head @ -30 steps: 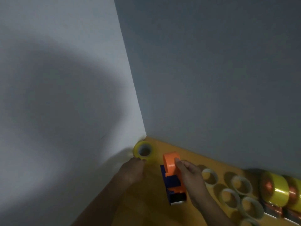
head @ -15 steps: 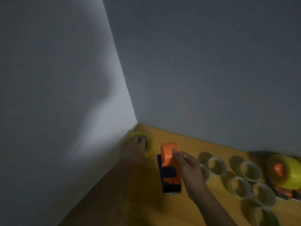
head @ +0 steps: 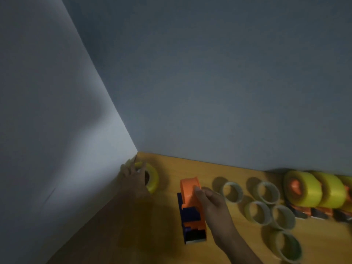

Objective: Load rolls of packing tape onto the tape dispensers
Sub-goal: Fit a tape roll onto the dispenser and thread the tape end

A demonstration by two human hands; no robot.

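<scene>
An orange and dark blue tape dispenser (head: 191, 208) lies on the wooden table (head: 190, 168), empty of tape. My right hand (head: 210, 203) grips its orange hub from the right side. In the far left corner a yellow tape roll (head: 152, 178) stands on edge by the wall. My left hand (head: 134, 177) holds this roll, with fingers over its top and front; the hand hides much of the roll's hole.
Several empty cardboard tape cores (head: 266, 208) lie to the right of the dispenser. Beyond them, loaded dispensers with yellow rolls (head: 304, 189) line the back wall (head: 209, 92). A white side wall (head: 57, 130) borders the table on the left.
My left hand has closed over the yellow roll in the corner. The view has swung, showing more of the table's right side. My right hand stays on the dispenser.
</scene>
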